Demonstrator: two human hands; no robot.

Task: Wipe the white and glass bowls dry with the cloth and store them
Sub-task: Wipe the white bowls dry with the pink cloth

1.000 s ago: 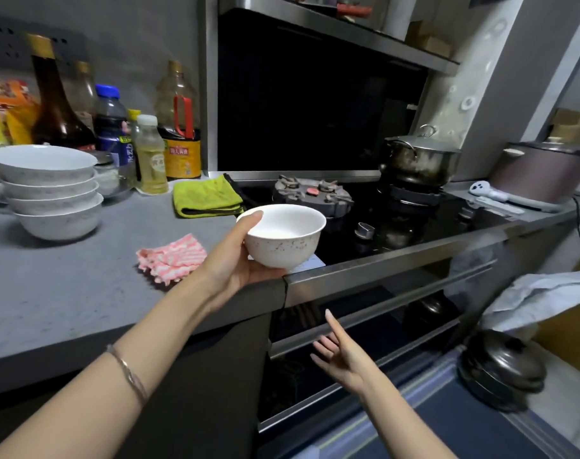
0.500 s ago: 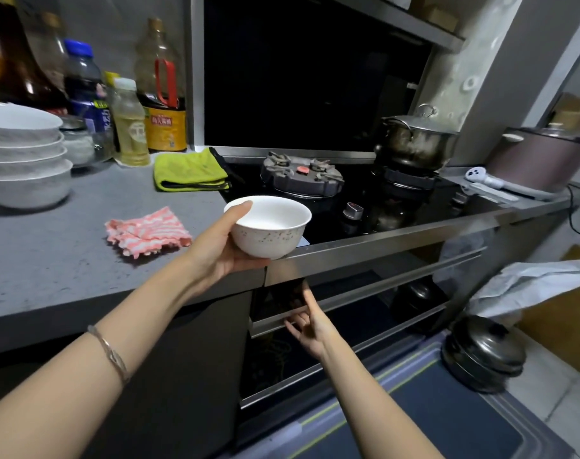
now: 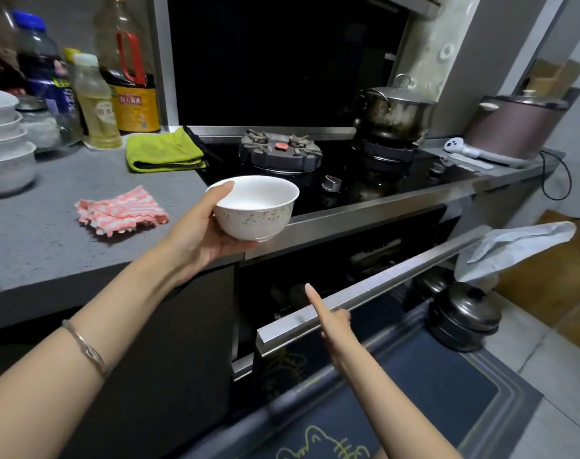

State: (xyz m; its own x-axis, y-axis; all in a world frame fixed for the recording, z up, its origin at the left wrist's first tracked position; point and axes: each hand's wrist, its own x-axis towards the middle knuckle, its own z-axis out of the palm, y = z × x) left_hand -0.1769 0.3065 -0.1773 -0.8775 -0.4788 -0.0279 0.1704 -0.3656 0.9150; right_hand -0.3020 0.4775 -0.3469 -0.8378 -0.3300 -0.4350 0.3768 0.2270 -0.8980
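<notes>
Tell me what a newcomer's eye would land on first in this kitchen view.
The white bowl draws the eye first, held up at the centre by the left hand in front of the hob. Below it, the right hand grips the long steel handle of the dark compartment under the hob. A pink striped cloth lies crumpled on the grey counter to the left.

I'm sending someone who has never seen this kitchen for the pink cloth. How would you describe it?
Find the grey countertop left of the black hob. Towards its front, near the white bowl in the left hand, lies the pink cloth. It is crumpled and pink-and-white striped, unlike the folded green cloth behind it.
</notes>
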